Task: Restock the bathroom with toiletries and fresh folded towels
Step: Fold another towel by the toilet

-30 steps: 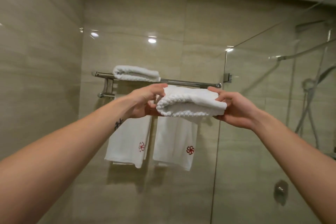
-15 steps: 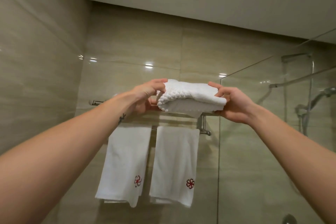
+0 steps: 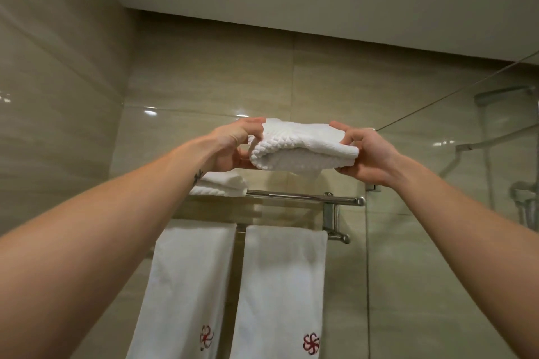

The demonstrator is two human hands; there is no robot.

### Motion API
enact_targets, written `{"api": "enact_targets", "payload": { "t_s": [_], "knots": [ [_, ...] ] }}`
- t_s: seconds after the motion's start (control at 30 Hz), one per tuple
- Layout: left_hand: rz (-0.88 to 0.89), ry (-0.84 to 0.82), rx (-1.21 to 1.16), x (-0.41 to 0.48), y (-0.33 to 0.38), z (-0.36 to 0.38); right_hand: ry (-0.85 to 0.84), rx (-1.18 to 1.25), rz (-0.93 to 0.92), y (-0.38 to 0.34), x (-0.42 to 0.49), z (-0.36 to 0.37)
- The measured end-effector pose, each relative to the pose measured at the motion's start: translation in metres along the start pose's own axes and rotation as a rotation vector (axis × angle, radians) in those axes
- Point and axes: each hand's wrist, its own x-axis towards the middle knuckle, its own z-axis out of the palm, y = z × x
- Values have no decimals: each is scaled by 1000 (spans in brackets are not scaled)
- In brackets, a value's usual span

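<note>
Gripping folded towel (image 3: 303, 143) between left hand (image 3: 230, 148) and right hand (image 3: 369, 154); now lifted above towel rack (image 3: 306, 199), ready to set down.

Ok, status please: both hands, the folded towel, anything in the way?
Hands: left hand and right hand both grip the folded towel. Towel held above the top rail, not on it. Second folded towel lies on the rack's left side.
</note>
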Motion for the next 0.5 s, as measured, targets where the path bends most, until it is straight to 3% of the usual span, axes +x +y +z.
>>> {"api": "enact_targets", "payload": {
  "t_s": [0.5],
  "knots": [
    [-39, 10, 206, 126, -65, 24, -55, -37, 48, 76, 150, -71]
  ]
}}
